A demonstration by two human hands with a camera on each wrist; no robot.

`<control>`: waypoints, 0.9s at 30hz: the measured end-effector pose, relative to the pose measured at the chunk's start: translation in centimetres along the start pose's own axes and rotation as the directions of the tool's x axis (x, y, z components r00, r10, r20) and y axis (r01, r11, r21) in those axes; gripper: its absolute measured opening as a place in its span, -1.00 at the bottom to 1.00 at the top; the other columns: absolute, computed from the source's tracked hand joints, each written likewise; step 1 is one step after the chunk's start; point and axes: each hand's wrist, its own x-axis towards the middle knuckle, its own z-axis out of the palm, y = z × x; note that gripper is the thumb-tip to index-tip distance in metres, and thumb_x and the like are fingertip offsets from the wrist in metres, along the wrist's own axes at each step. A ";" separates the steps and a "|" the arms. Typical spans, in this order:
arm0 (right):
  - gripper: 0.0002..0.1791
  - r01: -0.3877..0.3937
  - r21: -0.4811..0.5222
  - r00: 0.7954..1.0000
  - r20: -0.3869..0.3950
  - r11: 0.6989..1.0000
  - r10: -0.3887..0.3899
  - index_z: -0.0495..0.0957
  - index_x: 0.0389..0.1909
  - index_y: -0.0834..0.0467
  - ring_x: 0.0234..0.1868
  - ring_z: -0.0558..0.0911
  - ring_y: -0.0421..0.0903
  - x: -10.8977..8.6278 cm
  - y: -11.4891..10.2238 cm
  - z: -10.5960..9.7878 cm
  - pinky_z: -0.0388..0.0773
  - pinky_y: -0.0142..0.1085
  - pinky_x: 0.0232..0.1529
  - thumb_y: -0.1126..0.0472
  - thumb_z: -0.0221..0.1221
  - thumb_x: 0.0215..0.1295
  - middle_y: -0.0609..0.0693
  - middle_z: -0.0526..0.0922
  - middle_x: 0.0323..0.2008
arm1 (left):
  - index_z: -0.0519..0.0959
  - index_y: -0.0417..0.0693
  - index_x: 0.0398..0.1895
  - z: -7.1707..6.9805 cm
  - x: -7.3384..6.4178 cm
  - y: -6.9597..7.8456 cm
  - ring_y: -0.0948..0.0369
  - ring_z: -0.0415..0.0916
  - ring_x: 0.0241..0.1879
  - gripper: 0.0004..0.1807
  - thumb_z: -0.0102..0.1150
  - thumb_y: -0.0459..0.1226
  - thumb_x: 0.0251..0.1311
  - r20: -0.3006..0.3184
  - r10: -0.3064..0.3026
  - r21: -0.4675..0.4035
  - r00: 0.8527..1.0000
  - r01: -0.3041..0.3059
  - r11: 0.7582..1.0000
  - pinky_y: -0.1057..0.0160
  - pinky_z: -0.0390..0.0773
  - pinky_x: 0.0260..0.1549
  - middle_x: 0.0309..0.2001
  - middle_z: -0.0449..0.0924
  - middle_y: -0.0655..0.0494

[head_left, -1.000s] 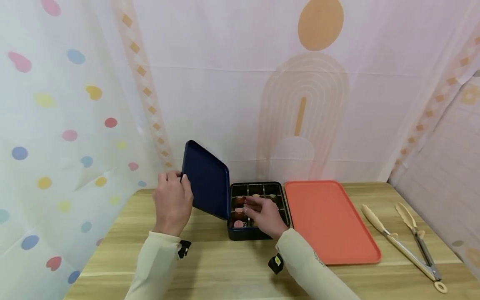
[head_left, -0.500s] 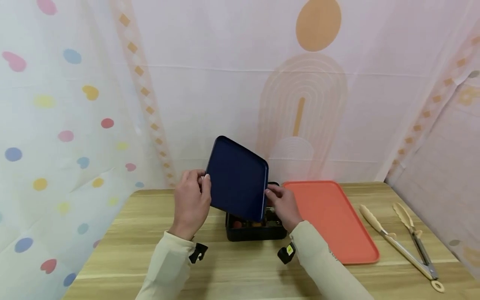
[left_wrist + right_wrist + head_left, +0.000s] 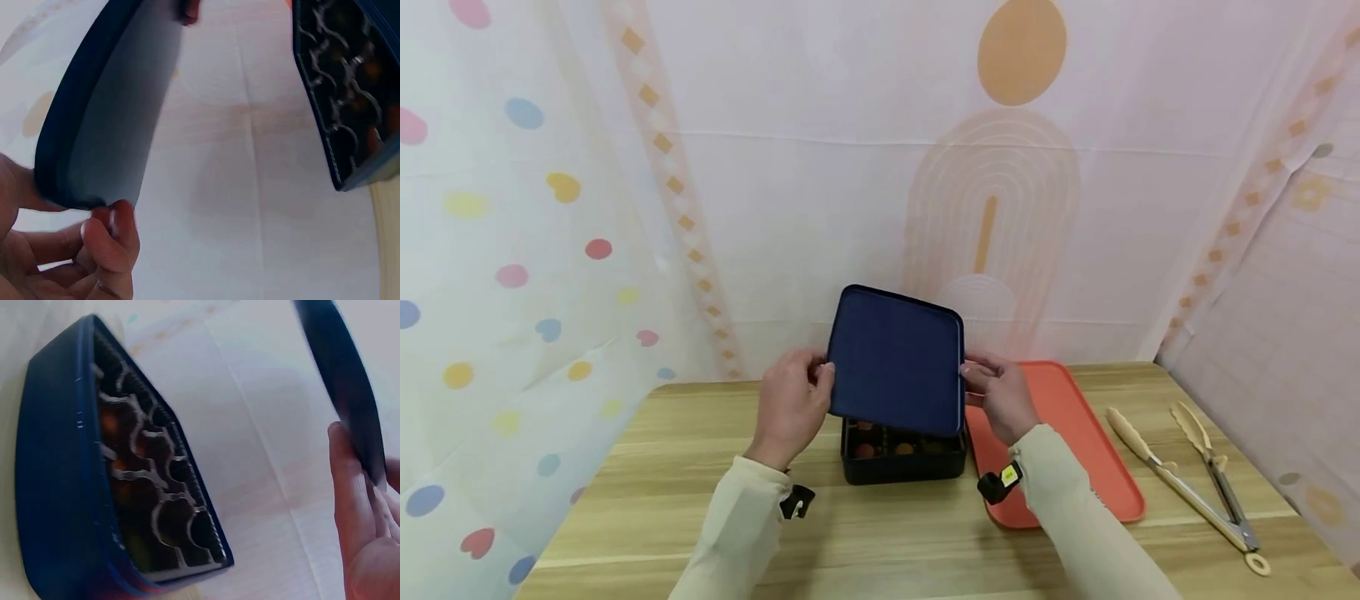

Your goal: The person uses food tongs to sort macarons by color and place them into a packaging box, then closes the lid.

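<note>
A dark blue square lid [image 3: 897, 358] is held tilted above the dark box [image 3: 906, 468], its inner side toward me. My left hand [image 3: 793, 404] grips the lid's left edge between thumb and fingers; the left wrist view shows the fingertips [image 3: 106, 240] curled at its rim. On the right edge, my right hand [image 3: 1002, 396] pinches the lid. Inside the box a black divided insert [image 3: 156, 481] has several compartments, some with small reddish and orange round pieces. The lid hides the box's back half in the head view.
A coral-red tray [image 3: 1093, 442] lies right of the box, partly behind my right arm. Further right, tongs [image 3: 1206, 487] with cream tips lie spread on the wooden table [image 3: 700, 475]. A patterned cloth [image 3: 797, 167] hangs behind the table.
The lid has moved right, from beside the box to over it, and turned more level. My right hand has left the box's inside and taken hold of the lid's right edge.
</note>
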 end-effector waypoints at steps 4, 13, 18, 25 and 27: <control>-0.51 0.014 0.040 0.999 0.048 0.999 -0.016 0.33 0.41 0.34 -0.28 0.76 -0.26 -0.2 -0.5 -0.9 0.74 -0.34 -0.20 0.38 0.04 0.51 -0.18 0.76 -0.26 | 0.72 -0.28 -0.12 0.0 0.4 -1.0 0.02 0.68 -0.30 -0.77 0.20 -0.28 0.35 0.104 -0.028 -0.040 0.994 0.032 0.999 0.02 0.66 -0.26 -0.29 0.74 -0.12; -0.48 0.011 0.021 0.999 0.031 1.000 -0.011 0.31 0.43 0.36 -0.33 0.73 -0.31 -0.3 -0.8 -1.9 0.72 -0.39 -0.25 0.41 0.05 0.49 -0.24 0.74 -0.34 | 0.52 -0.29 0.29 0.2 2.1 -3.4 0.33 0.57 -0.51 -0.60 0.05 -0.31 0.47 0.508 -0.248 -0.406 0.825 0.483 0.776 0.40 0.63 -0.45 -0.28 0.64 -0.02; -0.48 0.011 0.007 0.999 0.034 1.000 -0.011 0.33 0.42 0.36 -0.35 0.73 -0.31 -0.4 -0.5 -1.9 0.72 -0.40 -0.27 0.42 0.07 0.47 -0.23 0.74 -0.38 | 0.34 -0.43 0.39 0.5 2.2 -4.1 0.33 0.66 -0.40 -0.53 -0.04 -0.35 0.51 0.634 -0.256 -0.457 0.730 0.620 0.638 0.39 0.71 -0.27 -0.12 0.57 -0.08; -0.47 0.069 -0.021 0.995 0.074 0.997 -0.067 0.32 0.43 0.34 -0.29 0.75 -0.31 -0.6 -0.4 -2.3 0.72 -0.40 -0.23 0.43 0.07 0.47 -0.24 0.74 -0.31 | 0.17 -0.34 0.50 0.3 1.8 -4.3 0.25 0.68 -0.21 -0.39 -0.18 -0.09 0.60 0.717 -0.231 -0.426 0.658 0.676 0.602 0.21 0.73 -0.08 0.34 0.31 -0.35; -0.46 0.085 -0.022 0.992 0.093 0.996 -0.083 0.30 0.44 0.34 -0.26 0.75 -0.31 -0.5 -0.6 -2.5 0.72 -0.38 -0.20 0.42 0.07 0.47 -0.25 0.74 -0.30 | 0.17 -0.32 0.48 0.1 1.8 -4.2 0.21 0.69 -0.15 -0.35 -0.23 0.00 0.60 0.719 -0.216 -0.441 0.660 0.674 0.593 0.15 0.72 -0.02 0.37 0.27 -0.34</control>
